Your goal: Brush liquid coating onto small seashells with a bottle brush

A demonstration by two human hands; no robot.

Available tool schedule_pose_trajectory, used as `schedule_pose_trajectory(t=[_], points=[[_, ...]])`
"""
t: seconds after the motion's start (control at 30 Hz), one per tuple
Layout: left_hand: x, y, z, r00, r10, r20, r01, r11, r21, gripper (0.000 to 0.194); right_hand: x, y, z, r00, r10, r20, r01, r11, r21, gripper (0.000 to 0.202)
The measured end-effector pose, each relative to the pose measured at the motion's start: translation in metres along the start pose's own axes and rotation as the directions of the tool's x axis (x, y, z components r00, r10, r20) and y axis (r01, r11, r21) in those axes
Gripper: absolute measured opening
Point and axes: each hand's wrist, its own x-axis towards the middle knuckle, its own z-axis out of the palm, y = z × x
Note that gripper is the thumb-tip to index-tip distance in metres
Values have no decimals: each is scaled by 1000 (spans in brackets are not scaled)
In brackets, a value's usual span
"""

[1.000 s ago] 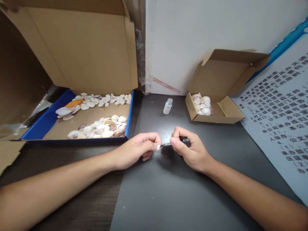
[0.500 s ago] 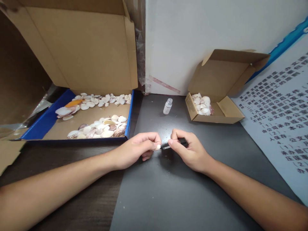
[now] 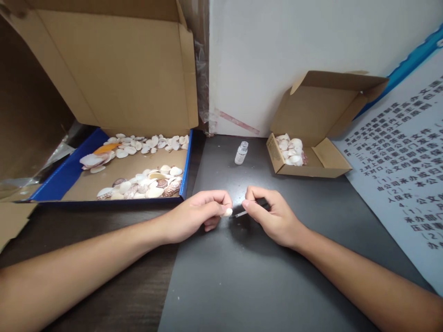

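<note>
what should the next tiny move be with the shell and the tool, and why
Probably ease the tip of the black-handled tool onto the small pale shell: the left hand pinches it with part exposed, and the right hand has the tip close beside it. Whether they touch is unclear.

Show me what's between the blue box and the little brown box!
Between the blue box and the brown box, a small uncapped bottle stands on the grey mat, in the head view.

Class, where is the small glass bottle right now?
In the head view, the glass bottle stands on the grey mat, beyond the hands and just left of the small cardboard box.
</note>
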Motion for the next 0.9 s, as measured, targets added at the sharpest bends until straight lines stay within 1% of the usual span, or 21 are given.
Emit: schedule_pose_trajectory(t=[0.07,0.2,0.27,0.4,0.5,0.7,0.8,0.9], points=[[0,0,0,1000,-3,1,3,1000,6,18,0,1,-1,1000,-5,9,5,1000,9,34],[-1,0,0,1000,1,-4,-1,1000,30,15,0,2,0,999,-28,-39,32,996,84,34],[-1,0,0,1000,-2,-9,3,999,44,14,0,2,0,999,-21,-48,24,997,78,33],[-2,-1,1,999,-21,-30,23,995,98,17,0,0,0,1000,3,-16,-3,1000,13,34],[-2,-1,1,999,-21,-33,24,995,99,17,0,0,-1,1000,5,17,-5,1000,11,35],[-3,-2,1,999,-19,-33,23,994,111,14,0,4,0,997,-47,-64,54,993,104,33],[-2,-3,1,999,-11,-31,15,994,110,14,0,4,1,997,-20,-74,26,996,80,33],[-2,-2,0,999,-13,-31,17,993,117,15,-1,1,0,999,-13,-51,14,1000,26,34]])
